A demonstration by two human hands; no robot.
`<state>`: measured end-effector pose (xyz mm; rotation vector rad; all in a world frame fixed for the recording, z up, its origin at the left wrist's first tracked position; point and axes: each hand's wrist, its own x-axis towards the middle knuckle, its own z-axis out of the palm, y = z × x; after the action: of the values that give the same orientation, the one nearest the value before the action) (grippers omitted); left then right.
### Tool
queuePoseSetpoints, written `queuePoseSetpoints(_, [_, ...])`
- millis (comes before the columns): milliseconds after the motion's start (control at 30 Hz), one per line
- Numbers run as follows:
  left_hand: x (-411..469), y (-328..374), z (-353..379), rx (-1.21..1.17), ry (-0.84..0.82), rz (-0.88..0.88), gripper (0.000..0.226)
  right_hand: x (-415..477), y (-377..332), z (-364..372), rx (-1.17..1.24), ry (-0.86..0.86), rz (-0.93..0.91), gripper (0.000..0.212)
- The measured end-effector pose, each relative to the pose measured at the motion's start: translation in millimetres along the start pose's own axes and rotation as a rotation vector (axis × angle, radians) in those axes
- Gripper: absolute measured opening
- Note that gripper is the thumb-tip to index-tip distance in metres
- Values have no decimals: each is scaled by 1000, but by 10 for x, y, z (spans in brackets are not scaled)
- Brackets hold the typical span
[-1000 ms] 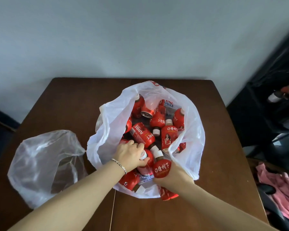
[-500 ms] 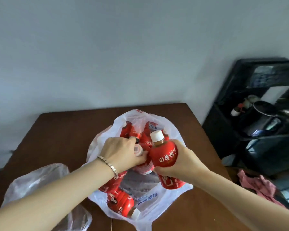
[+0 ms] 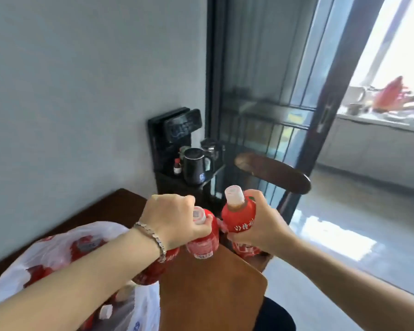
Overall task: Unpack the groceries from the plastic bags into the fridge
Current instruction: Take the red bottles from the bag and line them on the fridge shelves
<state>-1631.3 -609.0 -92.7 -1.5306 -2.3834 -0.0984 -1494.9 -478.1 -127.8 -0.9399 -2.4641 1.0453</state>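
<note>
Left hand (image 3: 175, 219) and right hand (image 3: 261, 223) each grip red bottles (image 3: 239, 217) above the table (image 3: 210, 283). The plastic bag (image 3: 58, 237) lies at seven o'clock; a black kettle (image 3: 196, 169) stands at twelve.

A black kettle (image 3: 196, 168) stands on a dark stand (image 3: 177, 187) by the far wall; a wooden chair (image 3: 273, 173) sits right of it.

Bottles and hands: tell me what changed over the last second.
Both hands went from reaching into the plastic bag to lifting red bottles clear of it. The left hand now holds its grip on bottles above the table corner; the right hand carries another bottle up and to the right. The view swung right, toward the chair. The bag remains on the table, with bottles left inside.
</note>
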Motion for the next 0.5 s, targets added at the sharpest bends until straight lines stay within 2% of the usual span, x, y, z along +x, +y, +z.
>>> queuePoseSetpoints(67, [203, 409, -72, -23, 4, 104, 47, -209, 271, -391, 6, 123, 75, 88])
queuePoseSetpoints(200, [541, 1474, -259, -76, 95, 307, 44, -749, 829, -1258, 7, 314, 205, 80])
queuePoseSetpoints(300, [688, 2479, -384, -144, 153, 486, 40, -1323, 1330, -1924, 37, 483, 319, 81])
queuePoseSetpoints(500, [720, 4549, -653, -187, 141, 738, 51, -2572, 2267, -3179, 13, 705, 503, 84])
